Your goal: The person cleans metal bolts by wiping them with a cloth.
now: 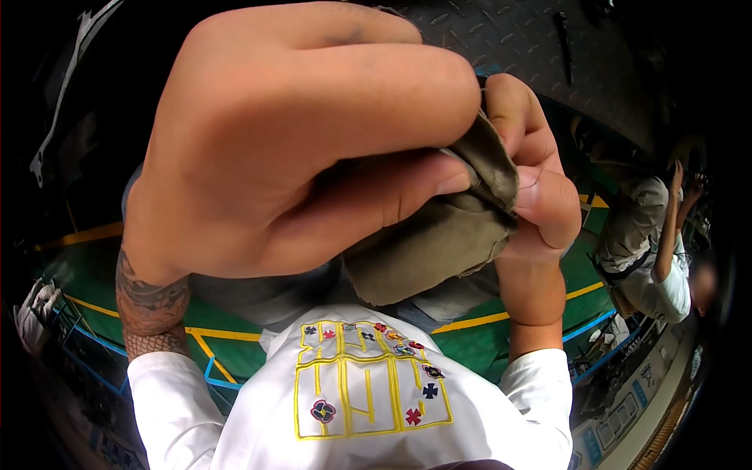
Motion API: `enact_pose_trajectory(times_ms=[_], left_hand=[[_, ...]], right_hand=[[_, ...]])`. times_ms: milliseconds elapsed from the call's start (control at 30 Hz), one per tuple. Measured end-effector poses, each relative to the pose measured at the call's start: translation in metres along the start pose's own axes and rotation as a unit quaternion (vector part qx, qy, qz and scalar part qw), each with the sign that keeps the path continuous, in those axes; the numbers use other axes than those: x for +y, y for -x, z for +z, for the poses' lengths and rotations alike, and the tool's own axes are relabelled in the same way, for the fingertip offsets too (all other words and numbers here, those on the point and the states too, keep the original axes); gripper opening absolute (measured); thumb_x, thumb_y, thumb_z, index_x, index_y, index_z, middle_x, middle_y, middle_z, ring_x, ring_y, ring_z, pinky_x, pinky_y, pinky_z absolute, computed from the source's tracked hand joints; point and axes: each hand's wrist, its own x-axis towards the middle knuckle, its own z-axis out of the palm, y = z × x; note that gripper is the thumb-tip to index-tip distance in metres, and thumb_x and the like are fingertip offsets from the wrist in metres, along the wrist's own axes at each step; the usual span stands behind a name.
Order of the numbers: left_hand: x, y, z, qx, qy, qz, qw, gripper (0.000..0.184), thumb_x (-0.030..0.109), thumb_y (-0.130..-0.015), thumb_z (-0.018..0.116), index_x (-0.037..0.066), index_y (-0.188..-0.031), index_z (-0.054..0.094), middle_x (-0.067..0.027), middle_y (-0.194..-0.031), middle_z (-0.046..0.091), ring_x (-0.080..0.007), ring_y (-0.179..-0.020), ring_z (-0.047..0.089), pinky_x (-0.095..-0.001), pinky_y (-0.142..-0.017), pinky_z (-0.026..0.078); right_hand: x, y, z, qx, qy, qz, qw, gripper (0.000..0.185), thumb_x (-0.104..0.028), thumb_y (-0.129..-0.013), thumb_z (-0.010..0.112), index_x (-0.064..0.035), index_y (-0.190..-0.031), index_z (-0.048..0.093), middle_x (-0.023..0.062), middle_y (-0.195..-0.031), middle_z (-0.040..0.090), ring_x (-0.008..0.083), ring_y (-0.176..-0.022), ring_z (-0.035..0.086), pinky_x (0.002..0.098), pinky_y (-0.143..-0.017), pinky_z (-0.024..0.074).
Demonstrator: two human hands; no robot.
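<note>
A piece of olive-brown cloth (427,252) hangs between my two hands, close in front of my chest. My left hand (305,133) looms large at the upper left, its thumb and curled index finger pinching the folded top edge of the cloth. On the other side, my right hand (540,180) grips the same fold between thumb and fingers. A dark ridged strip, perhaps a seam or a zip, shows along the fold between the two thumbs. Part of the cloth is hidden behind my left hand.
Dark diamond-plate metal (501,39) lies beyond my hands, with a thin black tool (564,48) on it. At the right, another person (654,243) in a light top has their arms raised. Yellow lines (215,356) and blue rails (223,384) cross the green floor (243,305).
</note>
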Motion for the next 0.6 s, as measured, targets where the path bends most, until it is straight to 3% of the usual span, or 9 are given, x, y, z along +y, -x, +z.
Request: enact_pose_trajectory(times_ms=[300, 467, 600], left_hand=[[0.000, -0.006, -0.002, -0.071, -0.024, -0.030, 0.997, 0.016, 0.003, -0.066, 0.074, -0.001, -0.074, 0.060, -0.0066, -0.061, 0.054, -0.0175, -0.047, 0.046, -0.0282, -0.043, 0.032], [0.002, -0.003, -0.001, -0.080, -0.035, -0.064, 0.994, 0.020, 0.011, -0.069, 0.076, 0.000, -0.075, 0.060, -0.0059, -0.060, 0.052, -0.0178, -0.047, 0.046, -0.0283, -0.043, 0.033], [-0.005, 0.008, 0.000, -0.051, -0.045, -0.031, 0.997, 0.023, 0.016, -0.071, 0.076, 0.000, -0.077, 0.061, -0.0062, -0.061, 0.051, -0.0185, -0.048, 0.046, -0.0284, -0.044, 0.033]], right_hand=[[0.000, 0.000, -0.004, 0.016, 0.020, 0.034, 0.999, 0.026, -0.014, -0.068, 0.059, -0.0071, -0.085, 0.040, 0.0128, -0.086, 0.059, 0.0170, -0.078, 0.059, 0.0262, -0.072, 0.0483], [0.006, 0.000, 0.000, 0.019, -0.029, 0.016, 0.999, 0.022, -0.004, -0.072, 0.060, -0.0073, -0.086, 0.044, 0.0021, -0.077, 0.056, 0.0046, -0.067, 0.048, 0.0195, -0.061, 0.0367], [0.002, 0.001, -0.005, 0.012, -0.014, 0.042, 0.999, 0.022, -0.005, -0.072, 0.061, -0.0073, -0.085, 0.044, 0.0026, -0.079, 0.056, 0.0044, -0.068, 0.048, 0.0194, -0.061, 0.0377]])
